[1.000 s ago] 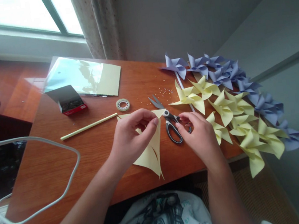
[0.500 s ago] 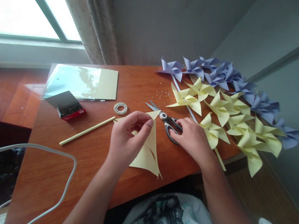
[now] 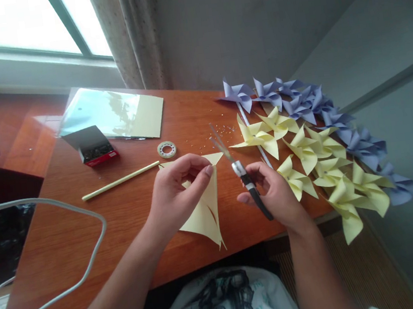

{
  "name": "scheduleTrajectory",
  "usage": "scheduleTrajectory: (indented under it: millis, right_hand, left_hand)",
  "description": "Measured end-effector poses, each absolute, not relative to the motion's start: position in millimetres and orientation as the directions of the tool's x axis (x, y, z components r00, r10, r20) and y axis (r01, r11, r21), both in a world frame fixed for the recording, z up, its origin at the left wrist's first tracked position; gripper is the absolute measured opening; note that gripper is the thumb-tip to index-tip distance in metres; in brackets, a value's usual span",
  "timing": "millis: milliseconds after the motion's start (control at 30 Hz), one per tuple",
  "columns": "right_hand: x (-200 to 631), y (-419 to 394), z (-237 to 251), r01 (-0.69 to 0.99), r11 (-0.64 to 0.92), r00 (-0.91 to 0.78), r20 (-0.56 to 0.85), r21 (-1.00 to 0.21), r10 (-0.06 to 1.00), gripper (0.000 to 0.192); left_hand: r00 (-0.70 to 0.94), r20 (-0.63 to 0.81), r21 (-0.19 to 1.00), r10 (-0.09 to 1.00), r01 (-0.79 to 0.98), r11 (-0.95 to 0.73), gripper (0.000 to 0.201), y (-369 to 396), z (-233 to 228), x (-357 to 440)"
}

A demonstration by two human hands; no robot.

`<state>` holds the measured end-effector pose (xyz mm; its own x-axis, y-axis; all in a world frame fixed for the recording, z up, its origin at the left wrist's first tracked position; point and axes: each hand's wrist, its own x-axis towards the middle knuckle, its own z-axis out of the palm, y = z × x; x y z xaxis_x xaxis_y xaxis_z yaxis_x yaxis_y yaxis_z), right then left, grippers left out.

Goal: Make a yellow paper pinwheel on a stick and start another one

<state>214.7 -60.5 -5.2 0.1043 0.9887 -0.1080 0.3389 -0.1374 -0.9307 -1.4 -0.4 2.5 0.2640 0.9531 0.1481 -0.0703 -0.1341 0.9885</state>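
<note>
Head view, scissors: the black-and-grey scissors (image 3: 247,182) lay in the right hand (image 3: 272,194), raised over the table (image 3: 71,253), blades slanting to the far left.
Right grip: fingers and thumb grasped the handles, seen nearly edge-on.
Left grip: the left hand (image 3: 183,190) was curled, thumb near forefinger, over the yellow paper (image 3: 201,213); whether it pinched anything, I could not tell.
Paper: a thin, smooth sheet beneath the left hand, left of the scissors, with a narrow slit and a forked near corner.
Pinwheels: yellow pinwheels (image 3: 259,135) of curled paper clustered right of the right hand, with purple pinwheels (image 3: 236,95) beyond.
Left side: a slim yellow paper stick (image 3: 121,182), a ring-shaped tape roll (image 3: 159,151) and, farther left, an open red box (image 3: 102,157).
Far side: a glossy clear sleeve (image 3: 109,111) partly covered a pale yellow sheet (image 3: 151,113).
Surface: reddish-brown wood grain, with tiny bits (image 3: 225,129) scattered near the blades.
Hard to see: blurred blades; the paper's middle, behind the left hand; the box's dark contents; overlapped pinwheels; forearms cut off below.
</note>
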Motion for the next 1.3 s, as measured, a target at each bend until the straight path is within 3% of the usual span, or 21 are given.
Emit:
scheduleTrajectory:
  millis: [133, 333, 600, 1300]
  right_hand:
    - [212, -61, -3, 0.537, -0.034, 0.1, 0.024, -0.843, 0.995, 0.05]
    - [212, -59, 4, 0.675, 0.072, 0.055, 0.147, -0.735, 0.988, 0.047]
    - [213, -59, 6, 0.695, 0.141, 0.009, 0.204, -0.705, 0.979, 0.047]
    - [215, -60, 12, 0.693, 0.139, -0.021, 0.173, -0.707, 0.985, 0.046]
  left_hand:
    - [0.284, 0.168, 0.984, 0.944, -0.109, -0.143, 0.008, 0, 1, -2]
    - [0.289, 0.217, 0.974, 0.932, -0.133, -0.186, 0.007, -2, 1, -3]
    - [0.257, 0.24, 0.971, 0.936, -0.088, -0.225, 0.007, -2, 6, -2]
    - [0.252, 0.273, 0.962, 0.928, -0.066, -0.265, 0.01, -2, 9, -1]
